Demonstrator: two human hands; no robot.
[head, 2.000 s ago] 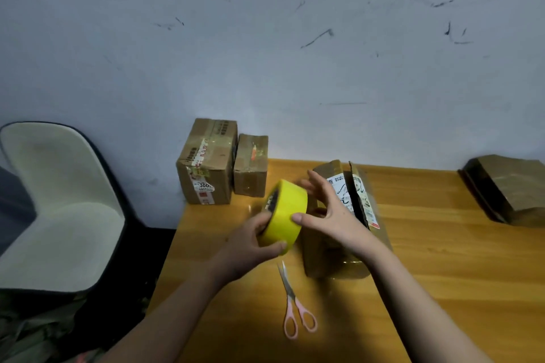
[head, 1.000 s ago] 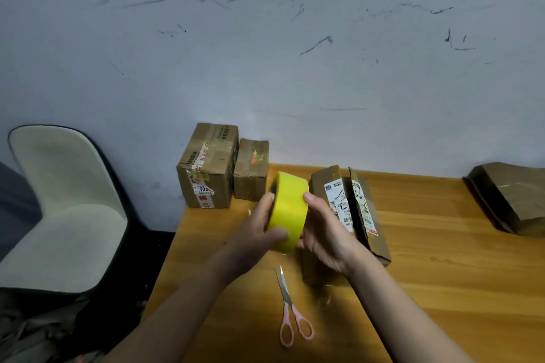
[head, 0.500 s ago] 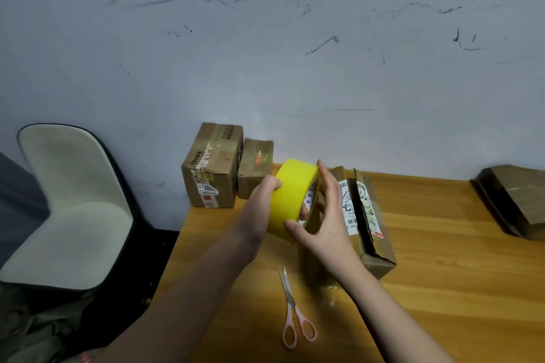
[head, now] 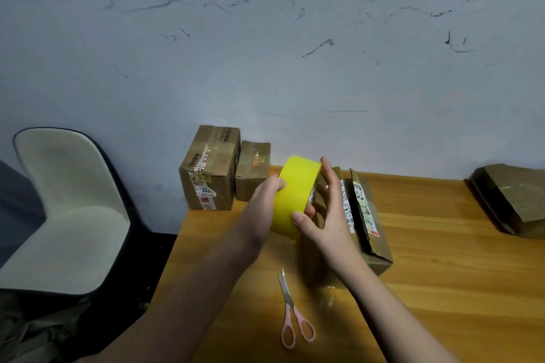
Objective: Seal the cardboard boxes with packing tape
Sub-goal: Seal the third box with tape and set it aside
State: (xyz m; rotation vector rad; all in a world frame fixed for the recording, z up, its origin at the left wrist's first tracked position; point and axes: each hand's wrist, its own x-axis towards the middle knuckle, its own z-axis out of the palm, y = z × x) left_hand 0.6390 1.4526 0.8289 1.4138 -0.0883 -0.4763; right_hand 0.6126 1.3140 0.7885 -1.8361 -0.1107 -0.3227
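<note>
I hold a yellow roll of packing tape (head: 295,194) up over the wooden table (head: 442,274). My left hand (head: 262,209) grips the roll from its left side. My right hand (head: 327,212) touches its right edge, thumb on the yellow face and fingers stretched upward. Just behind the roll stands a cardboard box (head: 365,224) with white labels, its top flaps slightly parted. My right hand hides part of that box.
Pink-handled scissors (head: 292,312) lie on the table near me. Two taped boxes (head: 209,168) (head: 253,171) stand at the table's far left corner against the wall. A brown flattened package (head: 513,200) lies far right. A white chair (head: 65,209) is left of the table.
The roll has risen a little and turned in my hands. My right hand slid from cupping its right side to its edge, fingers now stretched upward.
</note>
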